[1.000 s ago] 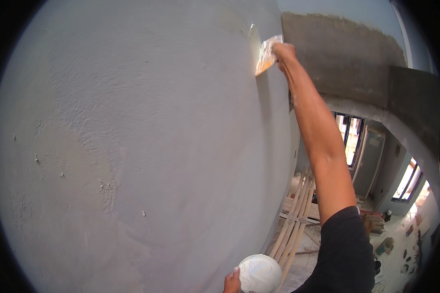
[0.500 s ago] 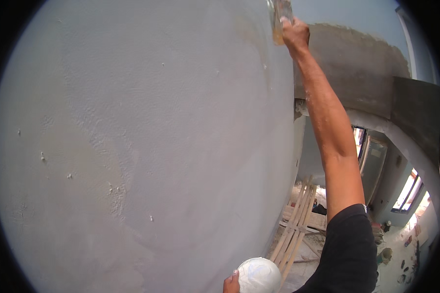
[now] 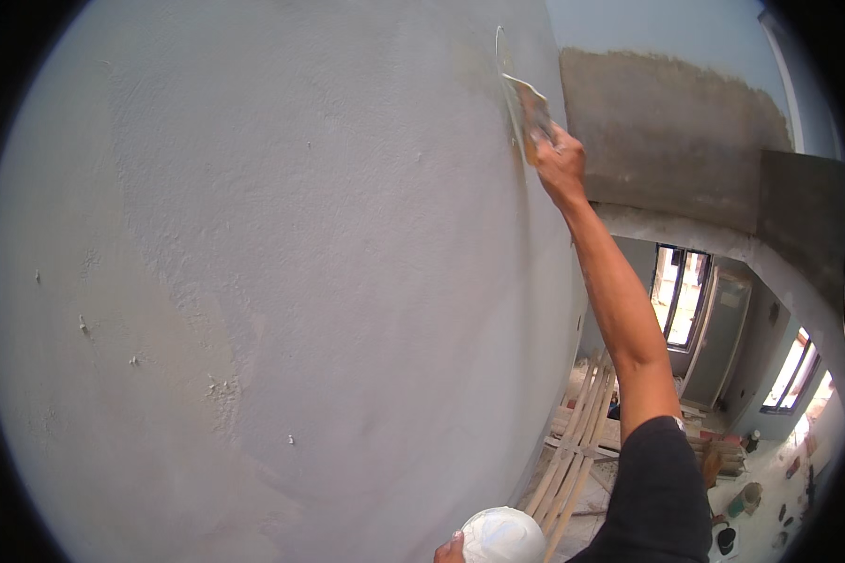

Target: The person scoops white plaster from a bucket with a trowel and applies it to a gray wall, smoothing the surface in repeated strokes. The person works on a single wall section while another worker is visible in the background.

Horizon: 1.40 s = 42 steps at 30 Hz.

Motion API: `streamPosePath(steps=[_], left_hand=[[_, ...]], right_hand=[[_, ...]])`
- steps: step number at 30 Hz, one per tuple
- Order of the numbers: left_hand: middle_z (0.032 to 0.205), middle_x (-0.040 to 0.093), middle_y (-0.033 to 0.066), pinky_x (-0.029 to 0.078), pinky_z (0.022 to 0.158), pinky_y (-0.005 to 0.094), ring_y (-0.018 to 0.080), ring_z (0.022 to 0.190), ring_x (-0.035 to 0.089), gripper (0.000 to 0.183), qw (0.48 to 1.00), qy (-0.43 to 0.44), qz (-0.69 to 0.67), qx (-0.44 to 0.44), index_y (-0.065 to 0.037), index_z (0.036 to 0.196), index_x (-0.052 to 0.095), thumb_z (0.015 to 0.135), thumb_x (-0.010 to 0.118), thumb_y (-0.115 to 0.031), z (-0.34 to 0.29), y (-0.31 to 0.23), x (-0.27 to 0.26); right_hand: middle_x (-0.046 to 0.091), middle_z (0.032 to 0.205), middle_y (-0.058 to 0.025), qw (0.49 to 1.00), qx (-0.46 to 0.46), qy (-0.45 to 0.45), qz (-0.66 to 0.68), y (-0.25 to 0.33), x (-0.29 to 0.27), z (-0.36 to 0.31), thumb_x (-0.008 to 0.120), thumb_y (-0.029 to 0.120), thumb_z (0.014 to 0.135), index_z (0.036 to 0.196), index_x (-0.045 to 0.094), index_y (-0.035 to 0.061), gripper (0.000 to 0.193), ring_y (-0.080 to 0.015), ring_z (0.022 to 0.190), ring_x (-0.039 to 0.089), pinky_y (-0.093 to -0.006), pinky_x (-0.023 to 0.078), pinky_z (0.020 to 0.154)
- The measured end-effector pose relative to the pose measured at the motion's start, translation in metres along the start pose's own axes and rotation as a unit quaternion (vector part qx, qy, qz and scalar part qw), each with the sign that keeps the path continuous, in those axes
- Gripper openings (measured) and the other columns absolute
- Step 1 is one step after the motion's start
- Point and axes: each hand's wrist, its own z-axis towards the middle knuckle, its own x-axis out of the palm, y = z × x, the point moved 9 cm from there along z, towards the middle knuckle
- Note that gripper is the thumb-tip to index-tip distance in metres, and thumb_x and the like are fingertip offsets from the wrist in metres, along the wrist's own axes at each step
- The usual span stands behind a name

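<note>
My right hand [image 3: 561, 164], its arm stretched upward, is closed round a broad, paste-smeared putty knife [image 3: 530, 105]. The blade's edge lies against the grey wall [image 3: 329, 235] near its right border, with a thin pale ridge of paste just above it. At the lower edge of view, my left hand [image 3: 450, 550] grips the rim of a round white tub [image 3: 503, 537]; only a thumb and part of the hand show. White-looking material fills or covers the tub's top. Small lumps and rough patches mark the wall's left side.
Below on the right, long wooden poles [image 3: 577, 441] lie side by side like scaffolding. A brown plastered band [image 3: 671, 136] crosses the adjoining wall. Farther down are windows [image 3: 678, 296], a leaning panel [image 3: 718, 338] and a bucket [image 3: 746, 499] on a littered floor.
My right hand has come down along the wall with the putty knife, leaving a thin ridge of paste above. My left hand and the tub have shifted slightly right and down in view.
</note>
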Motion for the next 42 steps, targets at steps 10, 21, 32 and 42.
streamPosePath(steps=[10,21,32,42], left_hand=[[0.111,0.058,0.0273,0.044,0.086,0.0464,0.0409,0.100,0.056,0.043,0.988,0.079,-0.087,-0.102,0.000,0.128,0.047,0.087,0.036,0.002,0.015,-0.052,-0.039],[0.110,0.058,0.0274,0.045,0.088,0.0458,0.0413,0.099,0.056,0.034,0.979,0.027,-0.159,-0.122,0.001,0.123,0.051,0.093,0.035,-0.005,0.023,-0.031,-0.005],[0.106,0.058,0.0276,0.045,0.083,0.0454,0.0393,0.092,0.056,0.035,0.983,0.040,-0.157,-0.090,0.003,0.118,0.053,0.097,0.037,-0.020,0.026,-0.069,-0.052],[0.065,0.055,0.0272,0.041,0.064,0.0461,0.0375,0.062,0.050,0.054,0.938,-0.044,-0.309,-0.148,0.008,0.080,0.061,0.098,0.039,-0.039,0.034,-0.113,-0.094]], right_hand=[[0.062,0.111,-0.0251,0.956,0.294,-0.006,0.022,-0.097,0.012,0.130,0.062,0.012,0.073,0.104,0.060,-0.0123,0.040,-0.0345,0.101,0.063,-0.0381,0.049,0.082],[0.064,0.089,-0.0040,0.982,-0.073,0.087,0.151,0.107,0.034,0.129,0.060,0.024,0.088,0.104,0.065,-0.0028,0.031,-0.0111,0.081,0.055,-0.0257,0.046,0.071],[0.065,0.111,-0.0167,0.987,-0.160,-0.020,-0.012,0.065,0.034,0.040,0.058,0.016,0.087,0.116,0.063,0.0043,0.032,-0.0284,0.106,0.062,-0.0342,0.047,0.091],[0.068,0.094,-0.0188,0.959,0.278,-0.016,-0.048,-0.101,-0.009,0.088,0.055,0.010,0.072,0.097,0.066,-0.0045,0.031,-0.0257,0.091,0.065,-0.0355,0.049,0.079]])
